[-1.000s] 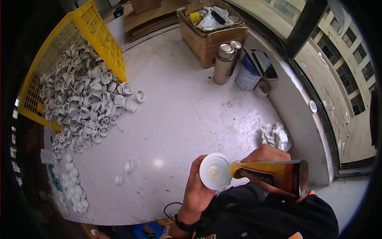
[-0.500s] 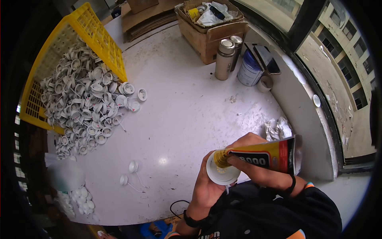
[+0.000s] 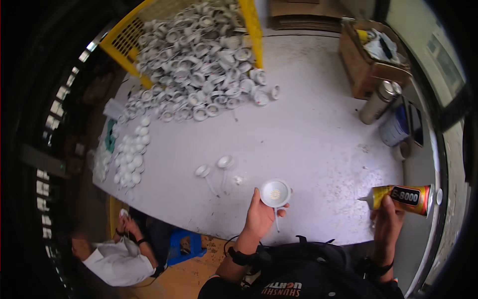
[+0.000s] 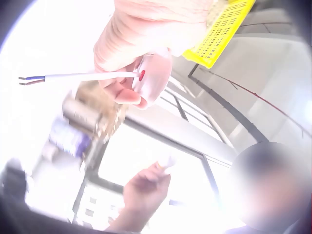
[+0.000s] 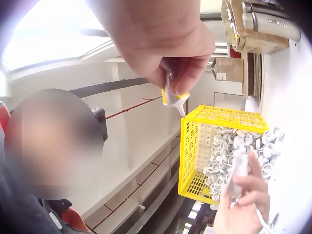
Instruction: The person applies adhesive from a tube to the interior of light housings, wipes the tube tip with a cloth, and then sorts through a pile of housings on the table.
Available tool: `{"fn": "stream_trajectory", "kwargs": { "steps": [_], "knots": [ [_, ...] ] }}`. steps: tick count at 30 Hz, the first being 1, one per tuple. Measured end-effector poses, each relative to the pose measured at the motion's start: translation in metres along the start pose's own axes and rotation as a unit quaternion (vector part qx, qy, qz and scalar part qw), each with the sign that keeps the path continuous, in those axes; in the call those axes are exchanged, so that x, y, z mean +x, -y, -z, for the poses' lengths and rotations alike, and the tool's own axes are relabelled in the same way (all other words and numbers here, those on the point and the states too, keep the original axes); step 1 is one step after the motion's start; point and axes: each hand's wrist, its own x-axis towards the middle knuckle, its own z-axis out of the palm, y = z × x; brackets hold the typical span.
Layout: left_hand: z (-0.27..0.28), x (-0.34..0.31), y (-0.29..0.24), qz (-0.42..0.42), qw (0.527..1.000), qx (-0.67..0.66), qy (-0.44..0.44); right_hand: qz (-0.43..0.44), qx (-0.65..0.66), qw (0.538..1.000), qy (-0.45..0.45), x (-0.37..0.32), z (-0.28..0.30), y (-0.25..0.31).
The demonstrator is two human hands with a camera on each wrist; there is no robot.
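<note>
My left hand grips a small white LED downlight, its open cup facing up with yellow LED dots inside. From its underside runs a white cable with blue and brown wire ends, plain in the left wrist view. Over to the right, my right hand holds a yellow and black glue tube marked E-8000. The tube's pointed nozzle faces left toward the downlight, well apart from it. Two more downlights with cables lie on the table ahead of my left hand.
A tipped yellow crate spills a heap of downlights onto the table. White domed pieces are piled at the left edge. A cardboard box, a flask and a blue-white tub stand at right. A person in white sits lower left.
The glue tube has moved from over the downlight's cup away to the right in my right hand. My left hand still holds the downlight. The head view has turned left.
</note>
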Motion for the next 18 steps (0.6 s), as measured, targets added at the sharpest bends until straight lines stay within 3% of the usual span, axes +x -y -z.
{"fn": "stream_trajectory", "kwargs": {
  "steps": [2, 4, 8, 13, 15, 16, 17, 18],
  "knots": [
    [0.071, -0.005, -0.018, -0.054, 0.989, 0.058, -0.124, -0.004, -0.012, 1.000, 0.021, -0.001, 0.002, -0.007],
    [0.140, -0.012, -0.039, -0.111, 0.946, 0.104, -0.285, -0.013, -0.024, 0.999, 0.021, -0.006, -0.002, -0.010],
    [0.250, -0.019, -0.085, -0.144, 0.883, 0.061, -0.442, -0.012, -0.018, 1.000, 0.022, -0.017, -0.016, -0.015],
    [0.315, 0.002, -0.112, -0.148, 0.865, 0.048, -0.476, -0.033, 0.034, 0.998, 0.035, -0.030, -0.020, -0.019],
    [0.338, 0.006, -0.114, -0.192, 0.858, 0.112, -0.464, -0.037, 0.083, 0.996, -0.012, -0.035, -0.020, -0.022],
    [0.347, 0.012, -0.114, -0.239, 0.847, 0.094, -0.466, -0.056, 0.076, 0.996, 0.007, -0.038, -0.020, -0.017],
    [0.394, 0.014, -0.116, -0.254, 0.808, 0.200, -0.493, -0.055, 0.097, 0.994, -0.001, -0.038, -0.017, -0.016],
    [0.368, 0.011, -0.126, -0.182, 0.689, 0.297, -0.635, -0.050, 0.115, 0.992, -0.010, -0.037, -0.013, -0.016]
  ]
}}
